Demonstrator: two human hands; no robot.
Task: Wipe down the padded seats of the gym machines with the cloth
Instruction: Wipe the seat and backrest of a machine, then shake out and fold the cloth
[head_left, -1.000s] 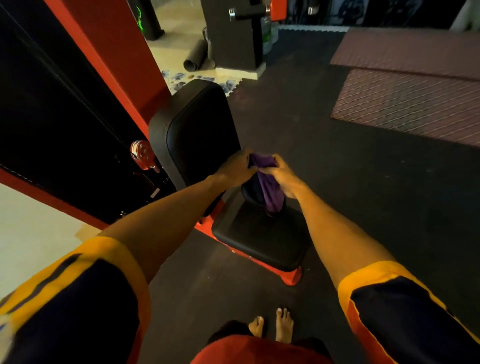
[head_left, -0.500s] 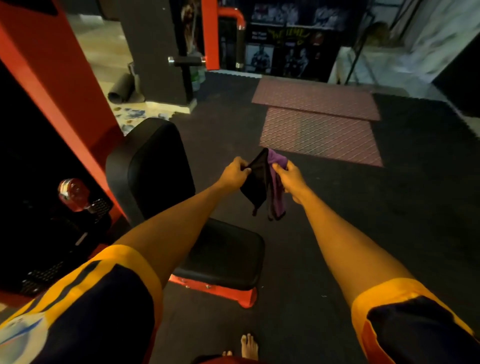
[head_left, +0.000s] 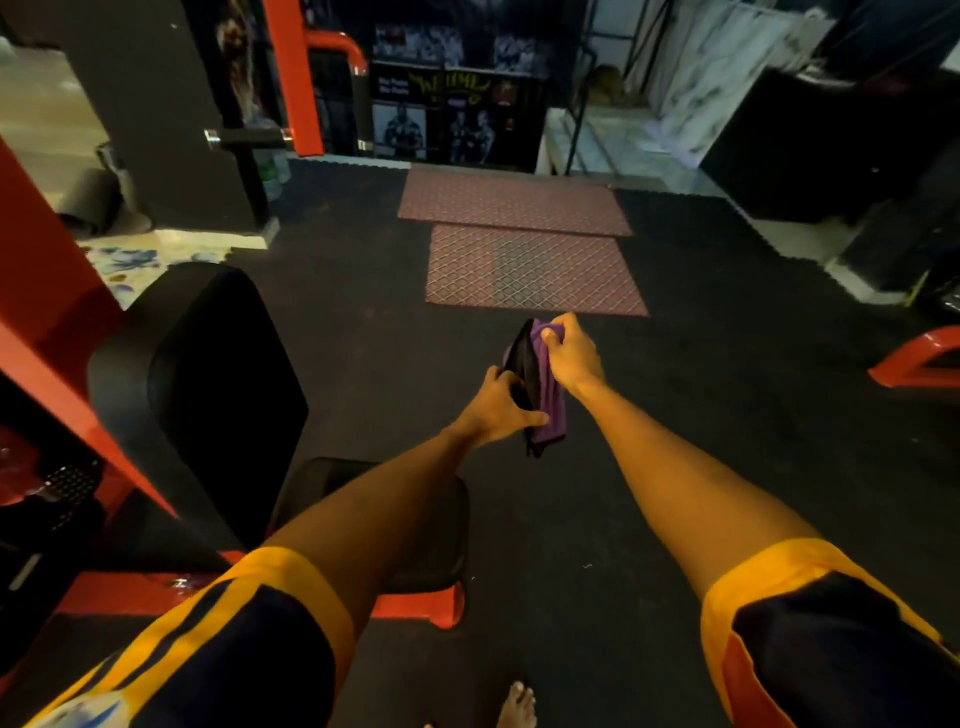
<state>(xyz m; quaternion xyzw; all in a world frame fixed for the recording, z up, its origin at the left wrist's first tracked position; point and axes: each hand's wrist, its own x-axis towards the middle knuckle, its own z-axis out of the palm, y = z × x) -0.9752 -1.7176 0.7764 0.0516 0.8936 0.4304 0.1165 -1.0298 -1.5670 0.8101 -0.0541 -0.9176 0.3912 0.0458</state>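
A purple and black cloth (head_left: 540, 384) hangs folded in the air in front of me, over the dark floor. My right hand (head_left: 574, 353) pinches its top end. My left hand (head_left: 501, 402) grips its lower part from the left. To my left stands a gym machine with a red frame (head_left: 47, 291). Its black padded backrest (head_left: 218, 358) is upright, and its black padded seat (head_left: 441, 530) lies low, partly hidden by my left forearm. Both hands are to the right of the seat and above it, not touching it.
Two reddish patterned mats (head_left: 530, 260) lie on the dark rubber floor ahead. A red machine foot (head_left: 919, 358) shows at the right edge. A dark pillar with a bar (head_left: 244, 137) stands at the back left. My bare foot (head_left: 517, 706) is at the bottom.
My view has lifted and turned away from the seat. Both hands moved right with the cloth, off the seat. My left hand slid down to the cloth's lower part.
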